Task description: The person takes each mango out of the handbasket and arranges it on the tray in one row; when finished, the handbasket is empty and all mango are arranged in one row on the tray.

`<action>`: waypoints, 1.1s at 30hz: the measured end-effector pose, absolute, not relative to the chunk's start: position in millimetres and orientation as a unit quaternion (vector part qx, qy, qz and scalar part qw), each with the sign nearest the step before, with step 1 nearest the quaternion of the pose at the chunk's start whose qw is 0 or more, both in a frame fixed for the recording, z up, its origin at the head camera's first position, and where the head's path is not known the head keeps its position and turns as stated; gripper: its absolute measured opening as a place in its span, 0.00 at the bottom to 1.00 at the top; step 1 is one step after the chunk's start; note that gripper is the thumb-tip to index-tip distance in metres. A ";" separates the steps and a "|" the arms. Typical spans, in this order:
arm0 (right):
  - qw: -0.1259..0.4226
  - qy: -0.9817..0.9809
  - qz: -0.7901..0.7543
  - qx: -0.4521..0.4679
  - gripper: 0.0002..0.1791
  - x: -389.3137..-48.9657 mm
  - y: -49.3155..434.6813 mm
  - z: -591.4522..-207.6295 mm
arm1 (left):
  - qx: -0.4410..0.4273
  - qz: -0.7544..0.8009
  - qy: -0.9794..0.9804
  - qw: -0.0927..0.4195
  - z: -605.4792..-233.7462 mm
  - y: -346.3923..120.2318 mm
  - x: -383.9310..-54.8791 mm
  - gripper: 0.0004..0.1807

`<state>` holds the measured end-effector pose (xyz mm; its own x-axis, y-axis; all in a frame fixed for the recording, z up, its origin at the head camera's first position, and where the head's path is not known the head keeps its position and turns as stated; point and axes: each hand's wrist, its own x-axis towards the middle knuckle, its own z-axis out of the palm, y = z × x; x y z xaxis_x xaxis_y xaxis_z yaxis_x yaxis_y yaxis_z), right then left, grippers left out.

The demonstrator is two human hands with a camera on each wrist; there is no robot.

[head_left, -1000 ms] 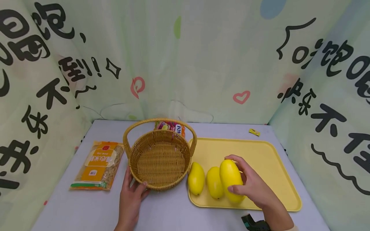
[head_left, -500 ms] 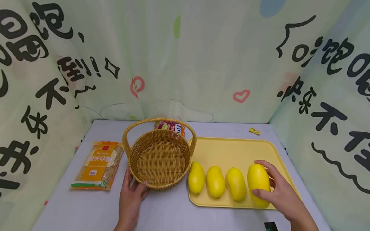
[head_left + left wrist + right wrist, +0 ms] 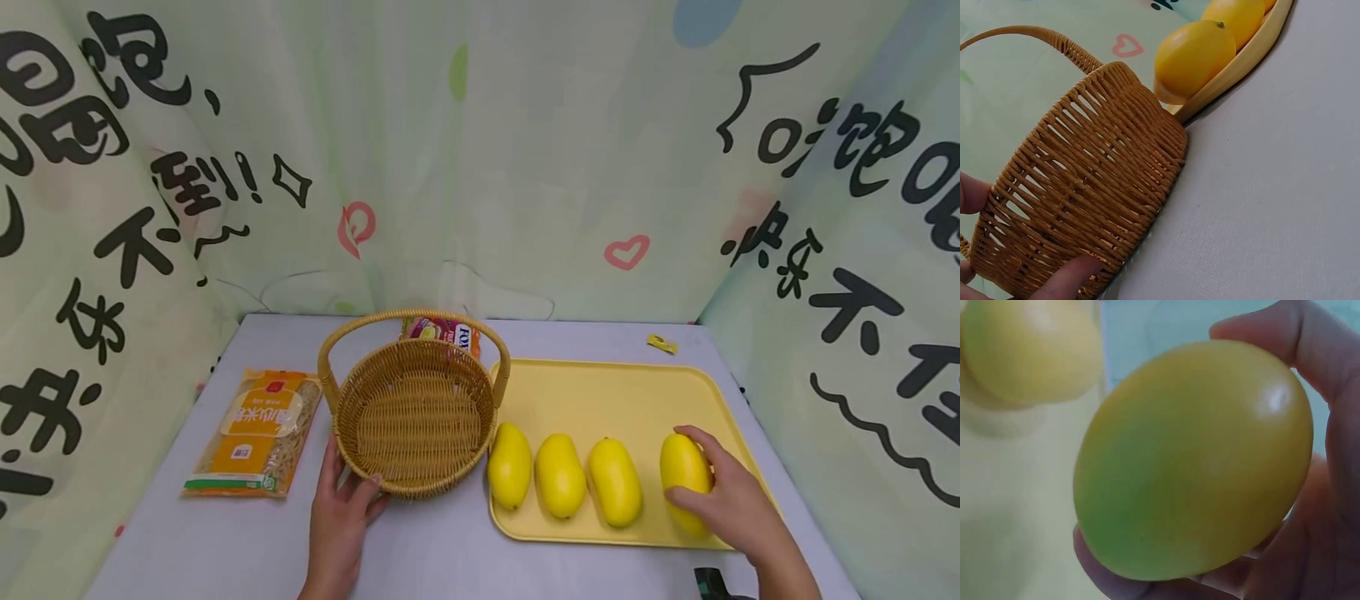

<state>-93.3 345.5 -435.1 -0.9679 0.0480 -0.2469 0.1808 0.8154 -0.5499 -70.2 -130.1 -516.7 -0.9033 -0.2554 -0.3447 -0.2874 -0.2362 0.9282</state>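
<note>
My right hand [image 3: 731,496] grips a yellow mango [image 3: 684,479], thumb on one side and fingers on the other. That mango is low over the right part of the yellow tray's [image 3: 600,400] front edge. In the right wrist view the held mango [image 3: 1191,462] fills the middle, its lower left greenish. Three more mangoes lie in a row to its left, the nearest being one mango [image 3: 615,482]. My left hand [image 3: 341,517] holds the lower left side of a round wicker basket [image 3: 420,417] with an arched handle. Nothing lies inside the basket.
Left of the basket lies a clear and orange bag of grain [image 3: 255,433]. A purple and orange snack packet [image 3: 442,332] is partly hidden behind the basket. One small yellow wrapped piece [image 3: 662,343] lies beyond the tray. Printed curtains [image 3: 480,167] surround the table.
My right hand has carried its mango rightward along the tray, uncovering the third mango in the row, and slightly lowered it. My left hand and the basket have stayed put.
</note>
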 end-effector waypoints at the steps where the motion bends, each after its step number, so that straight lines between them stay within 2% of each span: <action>1: 0.106 0.949 -0.292 0.054 0.51 -94.7 346.8 -440.2 | -0.220 0.755 0.618 0.011 -516.7 -129.8 -70.3 0.55; 6: 0.098 0.957 -0.273 0.030 0.48 -103.8 350.9 -461.7 | -0.228 0.753 0.618 0.011 -516.8 -129.4 -70.4 0.55; 12: 0.114 0.961 -0.247 0.041 0.50 -114.1 351.5 -473.8 | -0.230 0.753 0.616 0.010 -517.5 -129.2 -70.1 0.54; 33: 0.160 0.959 -0.228 0.044 0.55 -117.5 346.0 -483.4 | -0.231 0.754 0.615 0.012 -519.6 -129.2 -70.8 0.54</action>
